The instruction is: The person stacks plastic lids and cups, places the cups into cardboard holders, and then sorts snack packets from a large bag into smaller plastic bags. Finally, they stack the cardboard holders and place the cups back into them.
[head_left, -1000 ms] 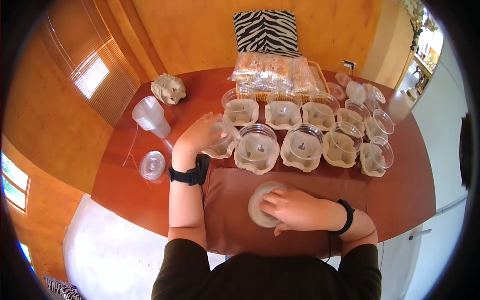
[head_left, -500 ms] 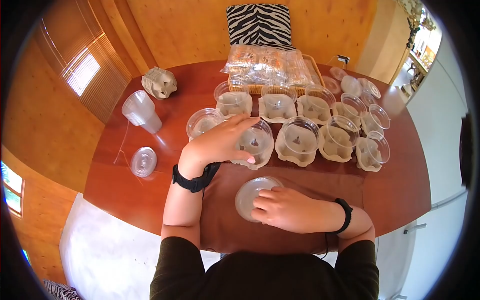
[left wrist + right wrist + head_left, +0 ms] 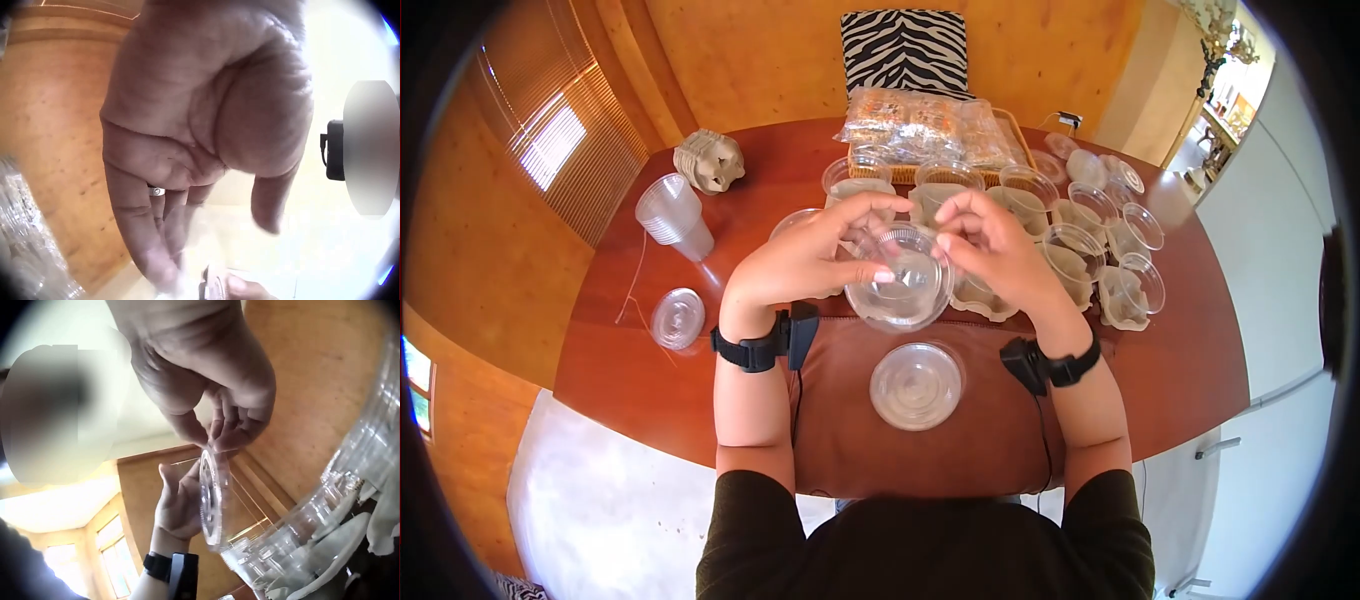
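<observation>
In the right wrist view, my right hand pinches a clear round plastic lid by its edge, and the lid hangs upright. My left hand faces it from the other side, fingers spread and thumb apart, overlapping the lid's left edge in the head view. The left wrist view shows the left palm with a ring on one finger and blurred clear plastic by the fingertips. Below both hands, more clear round lids lie on a brown mat. My right hand is raised in front of the cups.
Clear cups stand in pulp carriers in two rows. Behind them, a wicker basket holds wrapped packets. At left are stacked cups, stacked carriers and a lid. Further lids lie back right.
My right hand has risen from the lids on the mat with one lid pinched. My left hand has moved from the left cups toward the middle, opposite the right hand.
</observation>
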### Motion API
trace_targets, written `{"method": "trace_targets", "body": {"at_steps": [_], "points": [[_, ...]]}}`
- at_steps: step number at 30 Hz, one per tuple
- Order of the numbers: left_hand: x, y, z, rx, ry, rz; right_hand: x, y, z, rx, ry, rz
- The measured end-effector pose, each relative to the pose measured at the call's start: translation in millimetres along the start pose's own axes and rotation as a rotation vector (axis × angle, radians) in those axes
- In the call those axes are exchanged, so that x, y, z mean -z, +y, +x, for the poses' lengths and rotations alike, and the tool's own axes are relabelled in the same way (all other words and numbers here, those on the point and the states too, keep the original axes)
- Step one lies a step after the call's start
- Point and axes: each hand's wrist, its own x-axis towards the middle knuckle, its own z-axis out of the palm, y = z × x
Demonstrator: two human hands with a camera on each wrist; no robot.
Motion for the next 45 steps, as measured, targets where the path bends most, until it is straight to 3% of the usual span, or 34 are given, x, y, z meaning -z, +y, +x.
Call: {"method": "trace_targets", "body": {"at_steps": [1, 4, 7, 10, 13, 16, 19, 22, 31, 40, 45], "points": [[-1, 2, 1, 0.049, -0.011, 0.063, 1, 5, 8, -0.078, 0.02, 0.095], [-3, -21, 13, 0.117, 0.08, 0.388, 2, 26, 26, -0.076, 0.071, -0.078], [-5, -40, 15, -0.025, 0.13, 0.502, -1, 40, 36, -0.002, 0.083, -0.288], [-6, -43, 12, -0.018, 0.096, 0.654, -6, 49, 43, 0.013, 0.083, -0.514], [-7, -56, 11, -0.025, 0.0, 0.596, -11, 54, 38, 0.327, 0.185, -0.838], [-6, -49, 12, 0.068, -0.058, 0.641, -19, 47, 28, 0.428, 0.165, -0.927], [-5, -54, 14, 0.061, -0.083, 0.652, -33, 33, 14, 0.509, 0.004, -1.072], [-9, -53, 10, 0.036, -0.059, 0.749, -42, 45, 7, 0.377, -0.116, -1.089], [-8, -37, 13, 0.207, -0.122, 0.735, -43, 50, 8, 0.279, -0.224, -1.168], [-12, -51, 11, 0.121, -0.094, 0.75, -47, 47, 6, 0.206, -0.253, -1.222], [-12, -46, 14, 0.185, -0.136, 0.814, -42, 30, -5, 0.371, -0.112, -1.195]]}}
